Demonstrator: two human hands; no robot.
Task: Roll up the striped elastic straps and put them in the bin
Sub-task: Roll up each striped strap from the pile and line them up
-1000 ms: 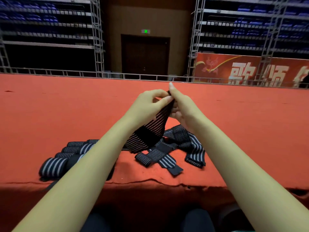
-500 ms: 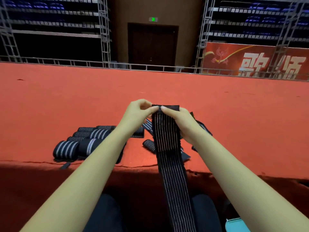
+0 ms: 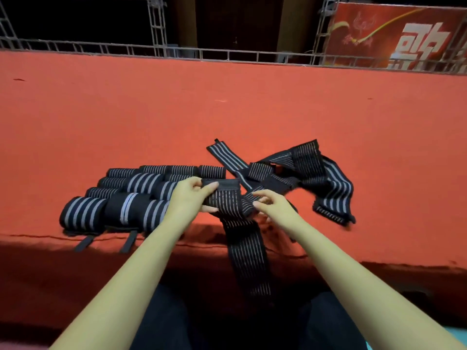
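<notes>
A red banner (image 3: 374, 29) is hanging behind the right end of the metal railing (image 3: 228, 55) and showing one large white Chinese character, apparently 歌, its foot hidden by the railing. A second character is running off-frame, unreadable.

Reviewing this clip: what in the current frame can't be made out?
1. No bin recognisable in the head view; only a teal sliver, cut off by the lower right corner.
2. Held strap, gripped by the left hand and right hand: its lower end is lost in the dark between the knees.
3. Rolled straps: the left forearm covers some, so no sure count.
</notes>
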